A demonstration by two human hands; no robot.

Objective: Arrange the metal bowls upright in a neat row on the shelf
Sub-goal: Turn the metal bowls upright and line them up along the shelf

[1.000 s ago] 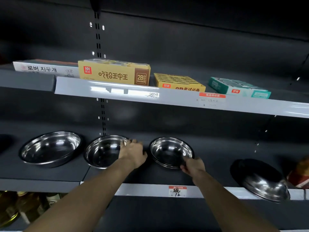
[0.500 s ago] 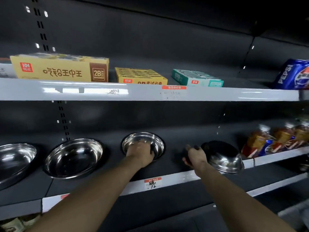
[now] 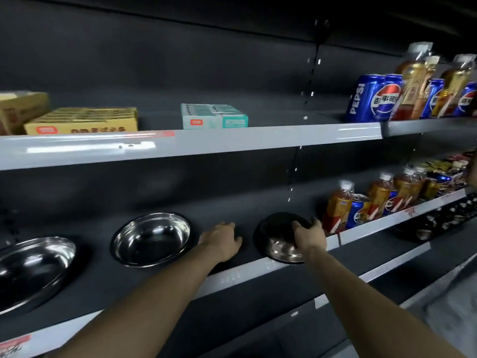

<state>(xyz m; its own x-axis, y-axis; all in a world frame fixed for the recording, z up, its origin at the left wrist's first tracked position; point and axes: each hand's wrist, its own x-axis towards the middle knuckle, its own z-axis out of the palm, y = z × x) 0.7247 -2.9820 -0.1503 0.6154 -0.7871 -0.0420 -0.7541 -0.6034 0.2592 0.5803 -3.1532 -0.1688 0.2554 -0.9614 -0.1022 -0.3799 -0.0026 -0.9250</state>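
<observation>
While only the head view is on offer, it shows the matter well enough: on the dark lower shelf (image 3: 232, 270) two metal bowls stand upright, one at the far left (image 3: 31, 270) and one left of the middle (image 3: 152, 239), and a third, the overturned bowl (image 3: 281, 239), lies near the shelf's front edge toward its right end, just beside the drink bottles (image 3: 338, 205). That last bowl is tilted, its dark underside turned up and back and its shiny rim dipping over the front lip of the shelf. The right hand (image 3: 308, 235) lies over its right side, fingers (image 3: 316, 223) curled round the far rim and thumb across the top, so it appears to have hold of it. The left hand (image 3: 222, 242) rests flat on the bare shelf between the middle bowl and the overturned one, fingers relaxed and gripping nothing. The coming move, as I judge it, turns on this: the bowl is already under the right hand and lies to the right of the left hand, with the free gap in the row just beside the left hand. Flipping it upright and sliding it leftward into that gap looks to be the right hand's work.
</observation>
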